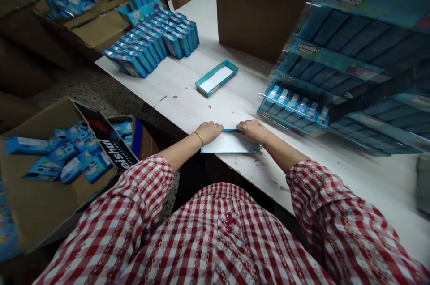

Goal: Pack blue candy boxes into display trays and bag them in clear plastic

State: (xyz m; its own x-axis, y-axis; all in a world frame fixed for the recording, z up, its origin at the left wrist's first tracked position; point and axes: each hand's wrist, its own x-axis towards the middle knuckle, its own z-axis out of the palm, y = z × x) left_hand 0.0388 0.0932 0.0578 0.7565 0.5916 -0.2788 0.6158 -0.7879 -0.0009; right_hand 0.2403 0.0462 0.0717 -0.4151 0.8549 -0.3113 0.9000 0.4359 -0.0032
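Observation:
A flat cardboard tray (231,144), white inside with blue edges, lies at the table's near edge in front of me. My left hand (211,132) has its fingers curled over the tray's far left corner. At the far right corner, my right hand (251,130) grips the same blue edge with bent fingers. Just beyond my hands stands another blue tray (203,90) with raised walls and a white bottom, holding nothing.
Rows of small blue boxes (144,48) stand at the table's far left. Wrapped display packs (302,83) are stacked on the right, beside a large brown carton (250,12). An open carton (36,204) of blue boxes sits at lower left.

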